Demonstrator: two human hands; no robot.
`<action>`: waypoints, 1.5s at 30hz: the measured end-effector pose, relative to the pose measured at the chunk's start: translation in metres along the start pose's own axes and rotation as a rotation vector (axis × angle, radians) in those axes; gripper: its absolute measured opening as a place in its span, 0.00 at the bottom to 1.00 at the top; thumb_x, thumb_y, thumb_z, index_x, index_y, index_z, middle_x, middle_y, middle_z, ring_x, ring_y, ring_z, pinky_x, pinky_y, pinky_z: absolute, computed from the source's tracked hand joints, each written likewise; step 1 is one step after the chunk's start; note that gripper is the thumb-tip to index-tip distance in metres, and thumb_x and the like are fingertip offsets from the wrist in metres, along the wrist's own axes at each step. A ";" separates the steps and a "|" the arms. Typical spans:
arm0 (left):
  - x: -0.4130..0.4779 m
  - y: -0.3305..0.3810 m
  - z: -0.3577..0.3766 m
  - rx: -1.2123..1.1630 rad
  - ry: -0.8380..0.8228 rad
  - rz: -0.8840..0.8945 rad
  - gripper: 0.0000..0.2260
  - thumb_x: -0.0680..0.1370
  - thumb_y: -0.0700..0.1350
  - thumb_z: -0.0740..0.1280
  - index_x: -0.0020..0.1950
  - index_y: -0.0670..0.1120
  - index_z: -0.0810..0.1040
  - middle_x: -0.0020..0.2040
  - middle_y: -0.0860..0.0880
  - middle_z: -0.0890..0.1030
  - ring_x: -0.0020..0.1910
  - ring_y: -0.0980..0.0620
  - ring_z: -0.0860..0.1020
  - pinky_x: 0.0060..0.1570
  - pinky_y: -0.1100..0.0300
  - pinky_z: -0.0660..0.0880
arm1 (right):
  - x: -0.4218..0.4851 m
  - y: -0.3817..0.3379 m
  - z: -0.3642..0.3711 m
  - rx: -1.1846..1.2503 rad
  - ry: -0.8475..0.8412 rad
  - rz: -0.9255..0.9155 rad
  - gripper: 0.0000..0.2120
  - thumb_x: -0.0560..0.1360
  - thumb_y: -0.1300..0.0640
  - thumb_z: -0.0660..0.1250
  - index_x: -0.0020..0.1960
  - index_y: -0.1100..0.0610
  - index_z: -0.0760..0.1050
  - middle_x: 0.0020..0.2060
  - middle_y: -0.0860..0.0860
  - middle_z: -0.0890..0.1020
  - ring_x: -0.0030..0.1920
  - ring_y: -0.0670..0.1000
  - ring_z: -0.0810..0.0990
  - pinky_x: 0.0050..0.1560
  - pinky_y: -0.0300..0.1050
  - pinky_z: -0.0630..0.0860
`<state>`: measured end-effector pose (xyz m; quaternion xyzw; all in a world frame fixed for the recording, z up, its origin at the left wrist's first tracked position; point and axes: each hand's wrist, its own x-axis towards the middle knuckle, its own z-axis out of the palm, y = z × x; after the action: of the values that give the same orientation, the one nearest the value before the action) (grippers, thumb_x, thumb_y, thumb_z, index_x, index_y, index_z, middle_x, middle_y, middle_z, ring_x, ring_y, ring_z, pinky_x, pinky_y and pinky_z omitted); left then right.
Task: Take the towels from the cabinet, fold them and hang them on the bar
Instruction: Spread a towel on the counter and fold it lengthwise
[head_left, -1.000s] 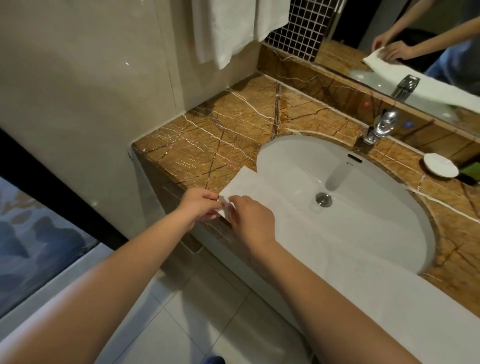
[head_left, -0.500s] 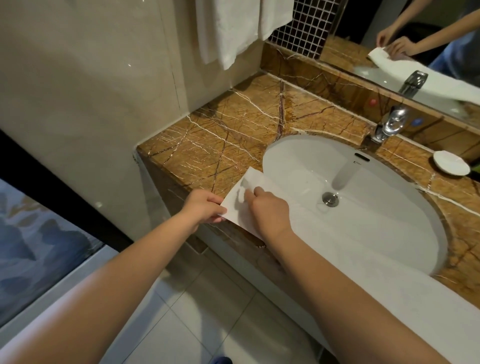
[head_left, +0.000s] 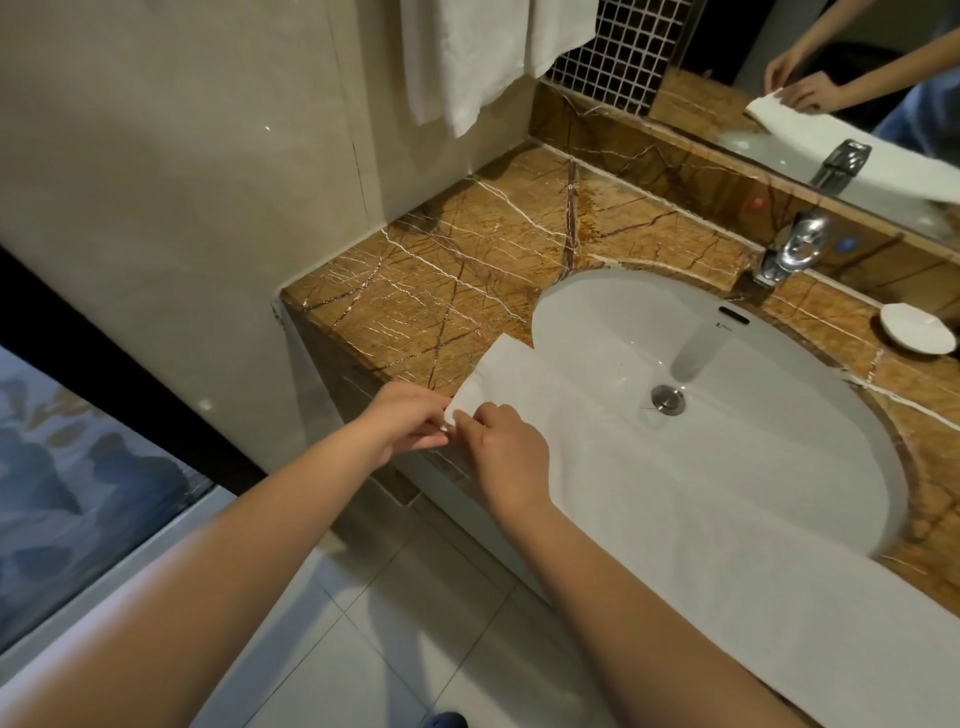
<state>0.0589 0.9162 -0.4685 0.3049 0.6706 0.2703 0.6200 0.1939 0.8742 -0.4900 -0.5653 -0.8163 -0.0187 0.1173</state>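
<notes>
A person's left hand (head_left: 410, 423) and right hand (head_left: 506, 447) meet at the near left corner of a long white folded towel (head_left: 727, 545), the fingers of both pinching its edge. The towel lies along the front of a brown veined marble table (head_left: 467, 270), crossing the near rim of a white oval sink (head_left: 779, 364). Two white hanging towels (head_left: 467, 52) drape against the wall above.

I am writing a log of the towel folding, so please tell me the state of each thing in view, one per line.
towel: lies flat along the counter front, partly over the sink
left hand: pinches the towel's end corner
right hand: pinches the same end
hanging towels: hang down by the wall
faucet: off, no water running
</notes>
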 end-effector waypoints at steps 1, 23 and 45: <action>0.000 -0.001 0.000 -0.021 0.007 0.001 0.09 0.74 0.30 0.66 0.49 0.40 0.81 0.40 0.41 0.82 0.36 0.50 0.82 0.32 0.63 0.80 | -0.001 -0.003 0.000 0.020 0.018 0.020 0.15 0.58 0.53 0.81 0.42 0.55 0.83 0.29 0.51 0.75 0.28 0.53 0.73 0.26 0.39 0.53; 0.003 0.003 0.005 0.202 0.119 0.098 0.12 0.71 0.31 0.70 0.53 0.38 0.80 0.50 0.42 0.81 0.44 0.48 0.82 0.34 0.63 0.80 | -0.032 0.066 0.005 0.058 -0.279 0.257 0.27 0.80 0.39 0.40 0.78 0.43 0.42 0.78 0.47 0.45 0.78 0.52 0.42 0.75 0.56 0.41; -0.015 0.006 0.039 1.089 0.551 0.571 0.18 0.72 0.35 0.64 0.61 0.46 0.74 0.58 0.46 0.76 0.58 0.45 0.73 0.52 0.52 0.74 | -0.101 0.095 -0.040 0.212 -0.102 0.530 0.27 0.79 0.47 0.42 0.76 0.50 0.59 0.75 0.49 0.63 0.76 0.51 0.55 0.75 0.52 0.47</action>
<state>0.0993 0.9091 -0.4574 0.6591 0.7380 0.1148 0.0883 0.3228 0.8089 -0.4823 -0.7437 -0.6425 0.1264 0.1350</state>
